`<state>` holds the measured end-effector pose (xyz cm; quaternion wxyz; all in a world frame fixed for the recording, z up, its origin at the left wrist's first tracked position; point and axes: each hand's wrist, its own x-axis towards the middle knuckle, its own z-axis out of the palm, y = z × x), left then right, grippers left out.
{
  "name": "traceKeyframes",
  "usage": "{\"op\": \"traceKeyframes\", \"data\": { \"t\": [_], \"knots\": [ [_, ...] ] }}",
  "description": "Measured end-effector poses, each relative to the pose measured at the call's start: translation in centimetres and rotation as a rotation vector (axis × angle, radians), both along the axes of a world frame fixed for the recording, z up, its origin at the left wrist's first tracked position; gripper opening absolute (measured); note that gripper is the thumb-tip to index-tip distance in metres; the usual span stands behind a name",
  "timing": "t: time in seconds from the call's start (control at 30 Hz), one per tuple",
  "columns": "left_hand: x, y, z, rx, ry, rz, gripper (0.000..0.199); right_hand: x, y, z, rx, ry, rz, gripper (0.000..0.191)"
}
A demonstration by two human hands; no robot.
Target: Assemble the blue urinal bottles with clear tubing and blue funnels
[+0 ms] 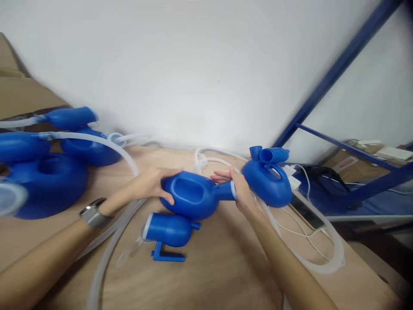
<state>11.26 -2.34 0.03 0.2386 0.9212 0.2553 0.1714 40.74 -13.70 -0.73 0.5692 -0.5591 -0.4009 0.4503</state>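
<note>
A blue plastic bottle point(209, 206) with an oval handle hole lies on its side at the middle of the table. My left hand point(158, 187) grips its rounded left end, thumb in front. At the neck on the right, my right hand point(237, 187) has its palm against the pale rim, with the fingers stretched out behind. Just in front lies a blue cylindrical part point(169, 229) with a pale rim and a short spout. A small blue angled piece point(169, 257) rests below it, beside a clear strap point(121, 258).
More blue bottles point(48, 185) with clear tubes point(106, 258) stand at the left. Another blue bottle point(269, 185) stands at the right, near white cables, a phone point(308, 213) and a blue metal frame point(338, 73). A white wall point(180, 77) rises behind the table point(206, 280).
</note>
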Motion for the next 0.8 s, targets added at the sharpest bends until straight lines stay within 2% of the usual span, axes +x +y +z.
{"op": "traceKeyframes", "data": {
  "t": [0.07,0.13,0.2,0.27,0.3,0.33,0.4,0.43,0.47,0.53,0.6,0.7,0.8],
  "knots": [
    [0.2,-0.3,-0.2,0.064,-0.004,0.007,0.103,0.6,0.9,-0.1,-0.034,0.023,-0.025,0.069],
    [0.3,-0.4,-0.4,0.092,-0.009,0.027,0.104,1.1,1.2,0.2,0.025,-0.101,-0.117,0.069],
    [0.3,-0.5,-0.6,0.093,-0.013,0.039,0.105,1.0,0.6,1.2,0.234,-0.397,-0.319,0.065],
    [0.3,-0.4,-0.6,0.075,-0.014,0.035,0.105,-0.1,-1.2,2.7,0.539,-0.778,-0.478,0.051],
    [0.3,-0.4,-0.7,0.064,-0.014,0.03,0.106,-1.2,-2.4,3.5,0.667,-0.937,-0.439,0.038],
    [0.3,-0.3,-0.7,0.052,-0.013,0.025,0.107,-2.8,-3.8,4.2,0.77,-1.028,-0.302,0.026],
    [0.3,-0.3,-0.7,0.038,-0.014,0.018,0.107,-7.0,-6.4,4.8,0.874,-1.148,0.136,0.017],
    [0.3,-0.2,-0.8,0.035,-0.016,0.015,0.107,-9.4,-7.4,4.6,0.962,-1.254,0.308,0.015],
    [0.3,-0.2,-0.9,0.034,-0.021,0.013,0.106,-11.8,-8.2,3.9,1.067,-1.382,0.414,0.014],
    [0.3,-0.1,-1.0,0.037,-0.033,0.007,0.104,-16.0,-8.7,1.6,1.14,-1.617,0.51,0.018],
    [0.3,0.0,-1.1,0.045,-0.039,0.0,0.103,-18.7,-8.1,-1.1,1.135,-1.755,0.516,0.019],
    [0.3,0.0,-1.1,0.063,-0.033,-0.003,0.103,-19.9,-6.4,-4.2,1.056,-1.831,0.504,0.018],
    [0.3,0.0,-0.9,0.077,-0.027,-0.001,0.103,-19.4,-5.6,-5.1,1.003,-1.792,0.579,0.022]
  ]
}}
